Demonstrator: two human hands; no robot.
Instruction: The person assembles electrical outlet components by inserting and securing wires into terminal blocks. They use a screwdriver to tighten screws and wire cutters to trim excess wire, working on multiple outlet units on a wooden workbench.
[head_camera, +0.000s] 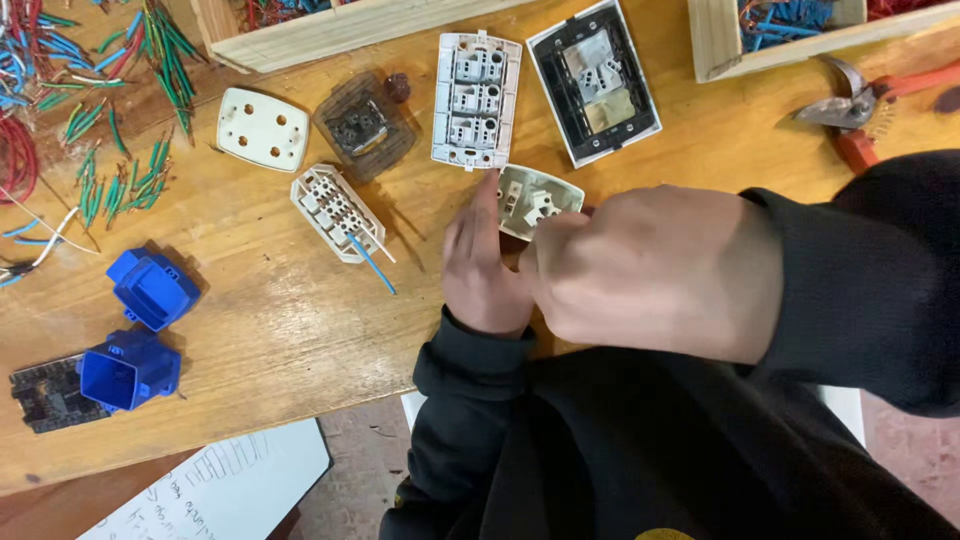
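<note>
- At centre frame, on the wooden table (270, 330): left hand (483, 270) flat-ish, fingers (487, 205) pressed together and pointing up the frame, tips touching the left edge of a small cream socket part (538, 198).
- Just right of it: right hand (650, 270), knuckles toward the camera, fingers curled under and hidden; cannot tell whether pinching anything, though touching the lower right of the socket part.
- Directly above the socket part: white switch frame (476, 98), upright in the picture, and beside it to the right a black-rimmed switch plate (594, 82), slightly tilted.
- Upper left of centre: white socket cover (262, 128), smoky clear insert (363, 124), white terminal block (333, 210) with a blue wire (373, 265) sticking out.
- Left edge, lower: two blue boxes (152, 288), (125, 370).
- Far upper left: loose green, blue and red wire offcuts (110, 150).
- Upper right corner: red-handled cutters (858, 110), well apart from both hands.
</note>
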